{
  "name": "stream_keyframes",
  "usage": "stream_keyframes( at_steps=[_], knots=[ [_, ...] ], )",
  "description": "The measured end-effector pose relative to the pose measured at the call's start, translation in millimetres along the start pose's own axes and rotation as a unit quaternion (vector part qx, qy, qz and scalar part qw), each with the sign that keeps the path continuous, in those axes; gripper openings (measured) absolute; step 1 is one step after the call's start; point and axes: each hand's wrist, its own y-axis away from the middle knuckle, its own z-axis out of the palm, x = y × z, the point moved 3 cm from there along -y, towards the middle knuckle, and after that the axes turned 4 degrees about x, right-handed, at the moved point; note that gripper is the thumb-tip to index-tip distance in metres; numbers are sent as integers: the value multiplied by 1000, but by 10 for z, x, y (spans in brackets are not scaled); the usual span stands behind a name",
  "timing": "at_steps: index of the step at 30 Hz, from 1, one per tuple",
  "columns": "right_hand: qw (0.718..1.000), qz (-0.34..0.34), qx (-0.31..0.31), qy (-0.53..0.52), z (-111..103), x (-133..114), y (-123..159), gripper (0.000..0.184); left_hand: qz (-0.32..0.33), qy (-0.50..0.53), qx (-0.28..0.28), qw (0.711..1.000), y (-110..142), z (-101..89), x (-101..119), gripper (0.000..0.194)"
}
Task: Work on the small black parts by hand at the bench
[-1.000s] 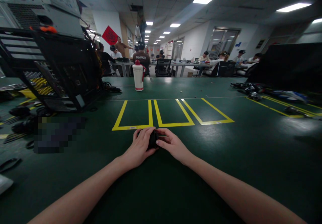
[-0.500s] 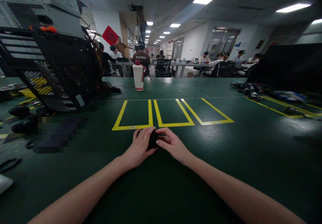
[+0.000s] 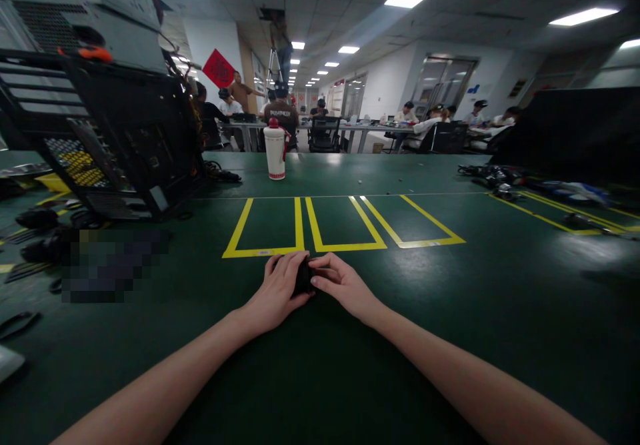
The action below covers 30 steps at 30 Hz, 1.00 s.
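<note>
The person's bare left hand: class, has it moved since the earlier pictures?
No, not visibly: the bare left hand stays by the near edge of the closest yellow tape outline.

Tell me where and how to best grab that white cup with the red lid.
Probably around the middle of the white cup, coming from the picture's left: it stands upright with its rounded wall exposed there, while a red strap-like piece hangs on its right. The narrower red lid looks like a poorer hold, and how firmly it's fixed can't be seen.
</note>
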Motion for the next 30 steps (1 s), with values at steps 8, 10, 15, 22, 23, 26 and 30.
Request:
stream_keyframes(
  at_steps=[8, 10, 15, 22, 23, 26, 30],
  knots=[
    [1000, 27, -17, -3, -24, 4, -12, 32, 5, -2, -1, 1000, 1, 7, -8, 60],
    [999, 19, -20, -16, -21, 21, -14, 34, 6, -2, 2, 1000, -2, 10, -8, 60],
    [1000, 10, -11, -9, -16, 44, -17, 26, 6, 3, 6, 1000, -4, 10, -4, 59],
    [999, 21, -6, 24, -19, -19, -18, 34, -1, 8, -1, 1000, 0, -7, 4, 59],
    [999, 23, -10, 25, -20, -27, -16, 34, -2, 9, -3, 1000, 0, -16, 10, 59],
    [999, 26, -22, 15, -21, -35, -9, 34, -3, 10, -12, 1000, -1, -43, 33, 57],
    [1000, 13, -24, 1, -10, -27, -2, 30, -2, 12, -12, 1000, -4, -48, 41, 56]
  ],
)
